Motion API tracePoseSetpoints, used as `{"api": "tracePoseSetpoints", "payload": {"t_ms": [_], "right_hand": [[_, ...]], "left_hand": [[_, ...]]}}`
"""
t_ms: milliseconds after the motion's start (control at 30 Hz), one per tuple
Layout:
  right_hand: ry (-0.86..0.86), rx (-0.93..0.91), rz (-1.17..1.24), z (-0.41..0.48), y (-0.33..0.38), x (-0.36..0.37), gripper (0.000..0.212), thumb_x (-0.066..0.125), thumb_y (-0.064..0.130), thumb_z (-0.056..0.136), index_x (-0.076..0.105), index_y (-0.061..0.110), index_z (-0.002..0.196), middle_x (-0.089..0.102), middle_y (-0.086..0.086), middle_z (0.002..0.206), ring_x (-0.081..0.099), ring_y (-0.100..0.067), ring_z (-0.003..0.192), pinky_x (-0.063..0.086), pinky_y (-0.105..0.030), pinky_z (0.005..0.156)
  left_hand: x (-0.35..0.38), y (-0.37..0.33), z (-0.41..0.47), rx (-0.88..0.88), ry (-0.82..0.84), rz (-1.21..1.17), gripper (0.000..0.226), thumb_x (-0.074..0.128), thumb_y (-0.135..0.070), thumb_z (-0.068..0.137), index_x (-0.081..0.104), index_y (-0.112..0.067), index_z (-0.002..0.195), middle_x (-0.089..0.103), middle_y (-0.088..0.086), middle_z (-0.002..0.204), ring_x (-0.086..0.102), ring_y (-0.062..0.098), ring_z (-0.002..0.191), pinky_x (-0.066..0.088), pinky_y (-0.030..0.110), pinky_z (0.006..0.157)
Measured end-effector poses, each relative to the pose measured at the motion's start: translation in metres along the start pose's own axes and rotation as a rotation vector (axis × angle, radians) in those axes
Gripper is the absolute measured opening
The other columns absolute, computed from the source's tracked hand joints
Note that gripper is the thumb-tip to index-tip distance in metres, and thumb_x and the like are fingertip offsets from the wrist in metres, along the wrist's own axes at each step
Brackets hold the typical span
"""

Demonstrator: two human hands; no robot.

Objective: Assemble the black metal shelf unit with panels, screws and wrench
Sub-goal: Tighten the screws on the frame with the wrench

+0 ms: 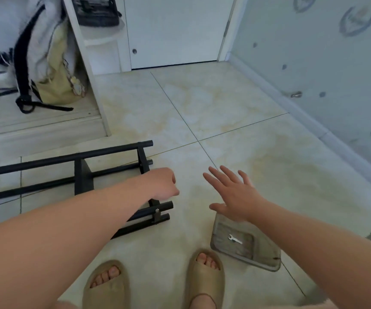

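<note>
Pale marbled tile floor [224,108] before a white door [175,30]; black metal shelf frame [79,157] lies lengthwise from the floor's left edge toward centre; left hand [160,184] curled, its grip impossible to tell; right hand [231,192] spread.

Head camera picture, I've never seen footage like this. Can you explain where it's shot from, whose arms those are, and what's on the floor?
There is no machine here. The one picture comes from a camera worn on a person's head, looking down at their own bare arms. The left hand is curled above the black metal shelf frame, which lies on the tiled floor. Whether it holds anything is hidden. The right hand is open with fingers spread, holding nothing, above a shallow tray. A small silver wrench lies in that tray. At the bottom are the person's feet in tan slippers.
</note>
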State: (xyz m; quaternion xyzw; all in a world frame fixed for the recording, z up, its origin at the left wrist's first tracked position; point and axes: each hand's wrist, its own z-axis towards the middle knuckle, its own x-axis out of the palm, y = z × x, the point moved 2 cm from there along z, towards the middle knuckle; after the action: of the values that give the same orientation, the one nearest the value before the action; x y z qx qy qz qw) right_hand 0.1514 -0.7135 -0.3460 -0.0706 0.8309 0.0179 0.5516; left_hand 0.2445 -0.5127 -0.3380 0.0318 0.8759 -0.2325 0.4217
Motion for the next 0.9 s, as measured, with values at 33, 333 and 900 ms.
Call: {"api": "tracePoseSetpoints", "payload": {"t_ms": [33, 333, 900], "right_hand": [[0.003, 0.036, 0.007, -0.012, -0.010, 0.000, 0.083, 0.040, 0.061, 0.101, -0.013, 0.035, 0.159, -0.019, 0.014, 0.167, -0.015, -0.017, 0.155, -0.004, -0.051, 0.124], [0.167, 0.247, 0.201, -0.068, -0.086, 0.058, 0.075, 0.039, 0.052, 0.104, -0.004, 0.032, 0.162, 0.004, 0.010, 0.169, 0.003, -0.018, 0.156, 0.011, -0.047, 0.124], [0.423, 0.323, 0.394, 0.004, -0.127, 0.229, 0.043, 0.059, 0.032, 0.097, 0.055, 0.025, 0.140, 0.062, -0.004, 0.135, 0.060, -0.027, 0.121, 0.050, -0.038, 0.100]], "left_hand": [[0.002, -0.016, -0.003, 0.016, 0.017, -0.001, 0.035, 0.059, -0.030, 0.094, 0.061, -0.016, 0.126, 0.059, 0.002, 0.121, 0.057, 0.022, 0.106, 0.041, 0.026, 0.084], [0.075, -0.108, 0.017, 0.196, 0.130, 0.084, 0.038, 0.056, -0.030, 0.096, 0.052, -0.025, 0.134, 0.049, 0.001, 0.143, 0.047, 0.022, 0.131, 0.038, 0.028, 0.098], [0.211, -0.083, 0.100, 0.711, 0.309, 0.651, 0.045, 0.048, -0.053, 0.097, 0.064, -0.025, 0.128, 0.031, 0.007, 0.159, 0.004, 0.027, 0.152, 0.010, 0.048, 0.122]]}}
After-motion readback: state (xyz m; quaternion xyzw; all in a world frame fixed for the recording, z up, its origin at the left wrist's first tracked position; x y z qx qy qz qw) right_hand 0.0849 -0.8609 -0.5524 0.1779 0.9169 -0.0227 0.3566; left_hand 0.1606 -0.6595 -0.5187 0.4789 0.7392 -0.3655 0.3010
